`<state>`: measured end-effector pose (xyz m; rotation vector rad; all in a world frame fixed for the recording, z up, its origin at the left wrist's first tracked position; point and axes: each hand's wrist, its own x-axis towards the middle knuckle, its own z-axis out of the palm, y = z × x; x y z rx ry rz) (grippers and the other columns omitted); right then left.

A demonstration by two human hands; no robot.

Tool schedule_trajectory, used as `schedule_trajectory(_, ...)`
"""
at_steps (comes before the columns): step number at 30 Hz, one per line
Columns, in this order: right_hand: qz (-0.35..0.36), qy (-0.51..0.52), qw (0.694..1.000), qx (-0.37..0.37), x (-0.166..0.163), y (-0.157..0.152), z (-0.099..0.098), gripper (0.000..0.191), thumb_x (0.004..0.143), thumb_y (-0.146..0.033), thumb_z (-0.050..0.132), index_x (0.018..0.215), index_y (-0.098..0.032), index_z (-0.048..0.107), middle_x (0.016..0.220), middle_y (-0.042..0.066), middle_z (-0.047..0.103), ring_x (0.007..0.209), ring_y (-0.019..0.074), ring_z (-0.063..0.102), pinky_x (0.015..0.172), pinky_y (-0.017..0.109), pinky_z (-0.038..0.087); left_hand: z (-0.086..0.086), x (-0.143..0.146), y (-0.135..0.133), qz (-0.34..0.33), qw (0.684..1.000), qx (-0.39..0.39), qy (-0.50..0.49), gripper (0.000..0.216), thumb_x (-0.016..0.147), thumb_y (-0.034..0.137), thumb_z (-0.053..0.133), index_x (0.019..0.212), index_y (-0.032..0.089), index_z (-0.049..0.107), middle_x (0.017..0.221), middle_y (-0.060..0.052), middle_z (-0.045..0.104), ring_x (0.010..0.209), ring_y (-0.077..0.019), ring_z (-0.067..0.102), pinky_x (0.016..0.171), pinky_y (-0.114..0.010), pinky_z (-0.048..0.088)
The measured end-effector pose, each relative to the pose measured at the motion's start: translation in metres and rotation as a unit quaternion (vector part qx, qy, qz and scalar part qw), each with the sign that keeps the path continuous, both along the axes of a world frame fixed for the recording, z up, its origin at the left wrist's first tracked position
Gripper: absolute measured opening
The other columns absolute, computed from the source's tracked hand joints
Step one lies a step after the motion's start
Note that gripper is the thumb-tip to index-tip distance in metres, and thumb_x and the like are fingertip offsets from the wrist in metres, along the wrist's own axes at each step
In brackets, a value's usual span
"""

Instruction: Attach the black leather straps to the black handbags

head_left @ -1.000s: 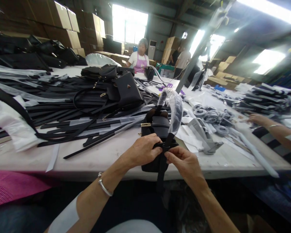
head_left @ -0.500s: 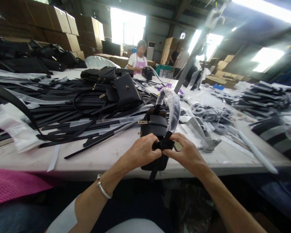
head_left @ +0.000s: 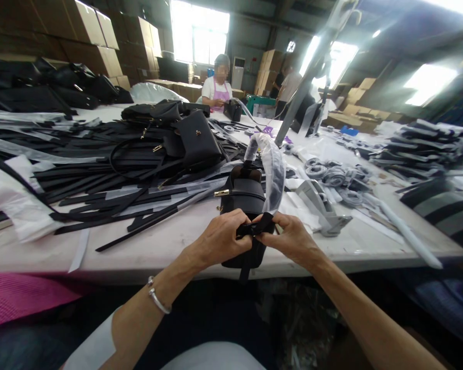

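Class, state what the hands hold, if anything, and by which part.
Left hand and right hand pinch the black strap handle with clear plastic wrapping by its bare near end, at the boxy black handbag; the exact grip is partly hidden.

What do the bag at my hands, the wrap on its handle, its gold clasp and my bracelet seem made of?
Black bag: leather or a lookalike, smooth with a soft sheen; I can't tell which. Handle wrap: probably thin plastic film, see-through, wrinkled and glinting. Clasp: likely gold-coloured metal, judging by its shine. Bracelet: apparently polished silver-toned metal, with bright highlights.
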<state>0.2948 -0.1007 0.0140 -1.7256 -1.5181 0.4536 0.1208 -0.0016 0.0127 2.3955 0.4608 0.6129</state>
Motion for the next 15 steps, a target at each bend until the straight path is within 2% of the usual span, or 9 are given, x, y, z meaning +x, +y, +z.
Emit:
schedule_trajectory(2, -0.001, 0.005, 1.000, 0.002, 0.003, 0.002, -0.001, 0.025, 0.070, -0.018, 0.069, 0.093, -0.024, 0.076, 0.078, -0.003, 0.073, 0.073, 0.0201, 0.064, 0.068, 0.028, 0.047, 0.000, 0.002, 0.001, 0.001, 1.000, 0.002, 0.001, 0.010, 0.072, 0.011, 0.053, 0.078, 0.019, 0.055, 0.075, 0.002, 0.054, 0.067, -0.0145, 0.051, 0.063, -0.026, 0.038)
schedule_trajectory(6, 0.047, 0.041, 0.998, -0.020, 0.006, 0.007, 0.001, 0.020, 0.072, -0.023, 0.069, 0.092, -0.022, 0.075, 0.079, -0.002, 0.072, 0.075, 0.0199, 0.063, 0.069, 0.028, 0.047, -0.003, 0.004, 0.004, 0.003, 1.000, -0.015, -0.007, 0.011, 0.072, 0.010, 0.054, 0.078, 0.019, 0.055, 0.075, 0.002, 0.055, 0.068, -0.0147, 0.053, 0.063, -0.026, 0.039)
schedule_trajectory(11, -0.012, 0.003, 0.999, 0.043, -0.002, 0.011, 0.004, 0.010, 0.068, -0.019, 0.069, 0.077, -0.022, 0.071, 0.073, -0.001, 0.069, 0.071, 0.0198, 0.061, 0.067, 0.028, 0.045, 0.008, -0.006, 0.012, 0.001, 1.000, 0.000, -0.017, 0.016, 0.075, 0.010, 0.058, 0.088, 0.020, 0.060, 0.085, 0.000, 0.061, 0.079, -0.0170, 0.055, 0.072, -0.028, 0.042)
schedule_trajectory(13, 0.019, 0.041, 0.999, 0.014, -0.003, 0.008, 0.012, 0.018, 0.068, -0.018, 0.068, 0.086, -0.023, 0.071, 0.079, -0.001, 0.069, 0.076, 0.0202, 0.061, 0.070, 0.029, 0.046, 0.018, -0.013, 0.012, 0.012, 0.999, 0.000, -0.043, 0.026, 0.075, 0.009, 0.060, 0.098, 0.022, 0.060, 0.093, -0.001, 0.063, 0.089, -0.0185, 0.056, 0.081, -0.030, 0.044)
schedule_trajectory(15, 0.082, 0.109, 0.990, -0.020, 0.000, 0.005, 0.025, 0.031, 0.068, -0.020, 0.072, 0.099, -0.023, 0.070, 0.090, 0.001, 0.070, 0.086, 0.0221, 0.062, 0.078, 0.031, 0.047, 0.027, -0.018, 0.008, 0.020, 0.998, -0.009, -0.063, 0.031, 0.075, 0.010, 0.065, 0.102, 0.023, 0.059, 0.099, -0.001, 0.065, 0.097, -0.0195, 0.056, 0.088, -0.032, 0.043)
